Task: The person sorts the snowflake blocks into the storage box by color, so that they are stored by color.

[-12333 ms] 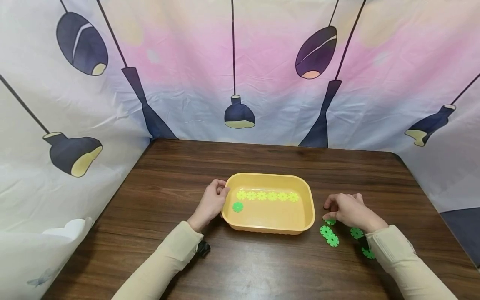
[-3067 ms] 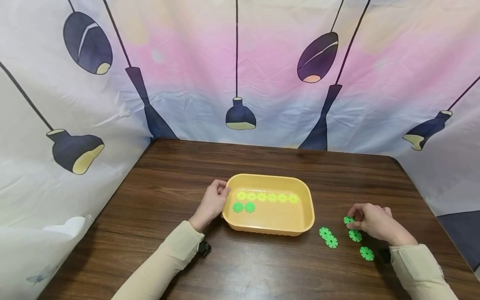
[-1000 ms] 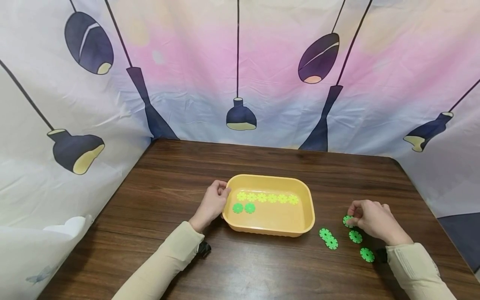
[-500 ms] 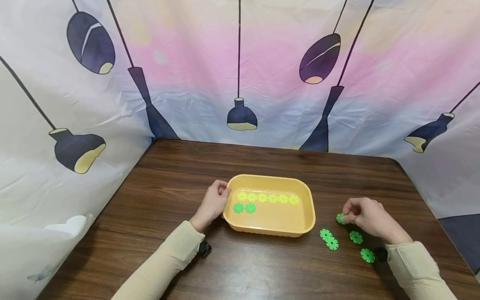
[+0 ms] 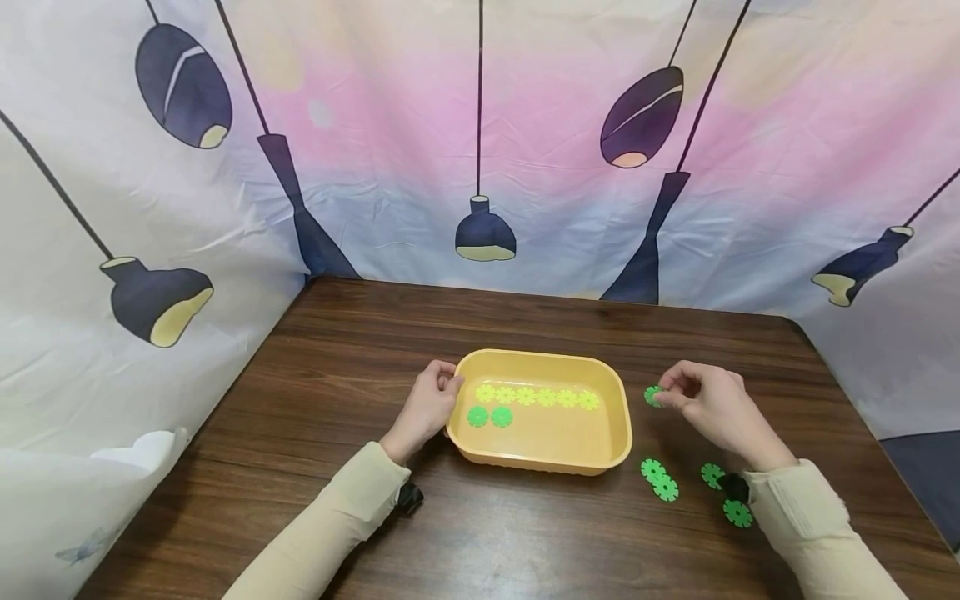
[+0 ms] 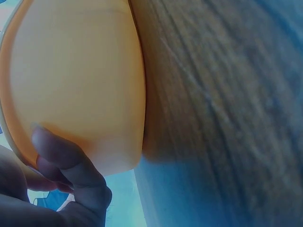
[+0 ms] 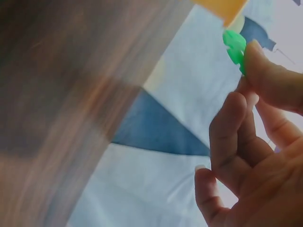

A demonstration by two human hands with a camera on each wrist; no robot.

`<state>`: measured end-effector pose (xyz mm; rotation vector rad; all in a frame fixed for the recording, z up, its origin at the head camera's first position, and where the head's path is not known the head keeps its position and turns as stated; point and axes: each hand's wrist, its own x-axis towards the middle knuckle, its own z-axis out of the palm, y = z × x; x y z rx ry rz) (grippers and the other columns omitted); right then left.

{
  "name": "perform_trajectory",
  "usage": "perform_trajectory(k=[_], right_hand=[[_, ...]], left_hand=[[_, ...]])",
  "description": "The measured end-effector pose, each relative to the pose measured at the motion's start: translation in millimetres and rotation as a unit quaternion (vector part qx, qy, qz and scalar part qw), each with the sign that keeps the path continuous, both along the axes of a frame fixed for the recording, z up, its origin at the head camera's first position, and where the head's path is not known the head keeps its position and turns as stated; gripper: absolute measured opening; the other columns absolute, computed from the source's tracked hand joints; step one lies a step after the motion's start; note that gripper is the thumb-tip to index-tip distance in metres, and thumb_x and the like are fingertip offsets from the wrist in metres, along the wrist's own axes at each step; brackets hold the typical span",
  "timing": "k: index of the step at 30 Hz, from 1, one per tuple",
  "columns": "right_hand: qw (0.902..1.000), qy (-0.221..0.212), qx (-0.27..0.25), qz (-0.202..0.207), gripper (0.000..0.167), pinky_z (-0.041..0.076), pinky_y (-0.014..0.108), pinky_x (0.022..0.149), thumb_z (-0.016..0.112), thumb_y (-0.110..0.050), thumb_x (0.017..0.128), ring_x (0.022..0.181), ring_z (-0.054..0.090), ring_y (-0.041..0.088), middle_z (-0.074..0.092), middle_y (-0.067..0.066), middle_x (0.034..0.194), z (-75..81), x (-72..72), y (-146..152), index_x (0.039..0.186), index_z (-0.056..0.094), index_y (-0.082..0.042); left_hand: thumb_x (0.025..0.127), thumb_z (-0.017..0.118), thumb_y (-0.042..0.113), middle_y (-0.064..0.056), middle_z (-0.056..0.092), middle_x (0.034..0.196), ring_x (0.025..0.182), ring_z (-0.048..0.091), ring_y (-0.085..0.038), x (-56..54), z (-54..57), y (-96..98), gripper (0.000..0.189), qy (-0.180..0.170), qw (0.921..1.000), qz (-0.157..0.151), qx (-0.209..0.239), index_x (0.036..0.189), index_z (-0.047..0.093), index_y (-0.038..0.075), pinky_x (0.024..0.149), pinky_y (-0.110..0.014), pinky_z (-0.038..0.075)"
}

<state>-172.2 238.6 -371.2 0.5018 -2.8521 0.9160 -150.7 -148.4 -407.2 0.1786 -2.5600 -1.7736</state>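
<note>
A yellow rectangular tub [image 5: 540,457] stands mid-table, its left rim gripped between the thumb and fingers of my left hand [image 5: 426,408]. The left wrist view shows those fingers against the tub's wall [image 6: 85,85]. Inside the tub, a row of several yellow-green notched discs [image 5: 526,397] lies along the back, with two green discs [image 5: 477,416] in front at the left. My right hand [image 5: 712,408] pinches a green notched disc [image 7: 234,47] between thumb and fingertips, raised off the table just right of the tub.
Two overlapping green discs [image 5: 659,480] lie right of the tub. Two more, a green disc [image 5: 712,475] and a nearer green disc [image 5: 737,513], lie by the right wrist. The brown wooden table [image 5: 360,333] meets a printed curtain [image 5: 375,167] behind.
Earlier a second green disc went into the tub. Since then my right hand has picked up another and carried it up and left toward the tub. My left hand stays on the rim.
</note>
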Motion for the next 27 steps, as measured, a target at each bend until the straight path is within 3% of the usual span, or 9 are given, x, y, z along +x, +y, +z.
perform_trajectory(k=[4,10,17,27], right_hand=[[0.9997,0.017,-0.014,0.014,0.016,0.041,0.029,0.063,0.079,-0.027,0.083,0.063,0.052,0.014,0.059,-0.003,0.07,9.4,-2.5,-14,0.085,0.065,-0.02],[0.9988,0.017,-0.022,0.04,0.013,0.041,0.029,0.06,0.078,-0.024,0.085,0.062,0.053,0.015,0.061,-0.002,0.072,18.2,-5.1,-37,0.085,0.065,-0.02],[0.996,0.027,-0.039,0.076,0.014,0.028,0.043,0.088,0.078,-0.021,0.084,0.063,0.056,0.011,0.059,-0.008,0.071,18.6,-7.5,-66,0.086,0.064,-0.018],[0.9888,0.046,-0.01,0.142,0.017,0.027,0.044,0.086,0.079,-0.02,0.082,0.06,0.054,0.003,0.059,-0.015,0.065,17.8,-9.7,-101,0.082,0.063,-0.021]], left_hand=[[0.101,0.05,0.012,-0.009,0.049,0.074,0.046,0.048,-0.016,-0.2,0.0,-0.1,0.02,-0.001,1.0,0.002,-0.001,0.115,0.052,-0.002,0.035,-0.028,0.044],[0.102,0.05,0.013,-0.013,0.051,0.076,0.046,0.048,-0.016,-0.4,0.5,-0.6,0.022,-0.006,1.0,-0.001,0.001,0.116,0.051,-0.003,0.036,-0.029,0.044],[0.102,0.049,0.013,-0.014,0.052,0.076,0.045,0.048,-0.017,0.2,0.8,0.0,0.022,-0.009,1.0,-0.004,0.003,0.117,0.051,-0.003,0.035,-0.029,0.044],[0.102,0.05,0.014,-0.015,0.052,0.075,0.045,0.048,-0.016,1.1,1.7,-0.1,0.021,-0.009,0.9999,-0.004,0.008,0.116,0.051,-0.002,0.035,-0.027,0.043]])
